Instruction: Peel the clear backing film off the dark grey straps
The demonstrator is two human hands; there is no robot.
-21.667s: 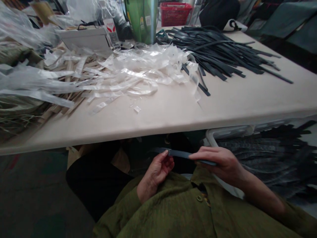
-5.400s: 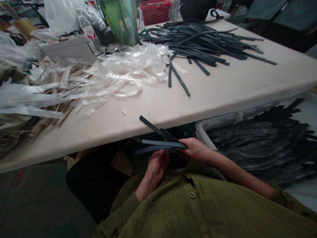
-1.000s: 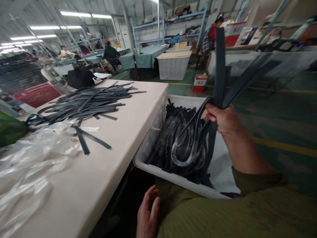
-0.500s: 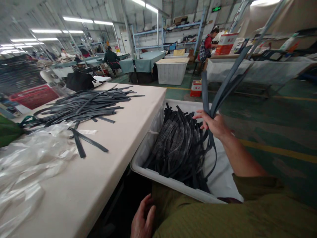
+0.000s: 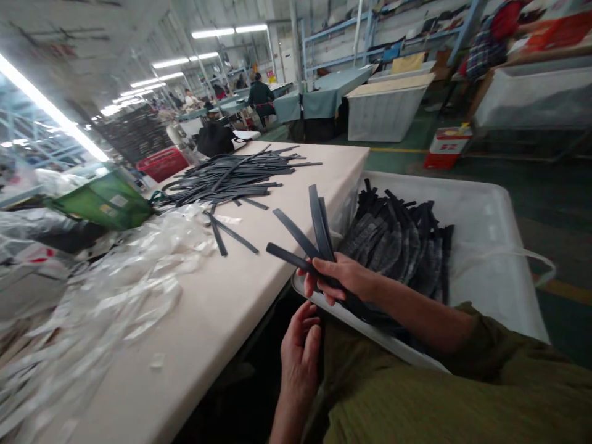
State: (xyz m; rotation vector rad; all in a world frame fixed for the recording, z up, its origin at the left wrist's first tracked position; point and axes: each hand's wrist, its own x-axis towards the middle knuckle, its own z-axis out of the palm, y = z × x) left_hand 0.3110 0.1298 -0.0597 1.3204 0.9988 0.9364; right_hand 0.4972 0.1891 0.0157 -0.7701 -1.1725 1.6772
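Fanning toward ten to twelve o'clock from the right hand (image 5: 345, 276), strips (image 5: 296, 233) sit clamped between thumb and fingers; at seven o'clock, the left hand (image 5: 298, 354) curls loosely, thumb apart.

Indoor, dimmish, cool light from overhead tube lights (image 5: 213, 33); near tube (image 5: 69, 126) at upper left blown out. Glare on the crumpled plastic (image 5: 185, 231). Deep shadow under the table (image 5: 217, 308). Black strips (image 5: 393, 246) in the bin (image 5: 485, 246) lose detail. Wide-angle stretch, edges smeared, background soft.
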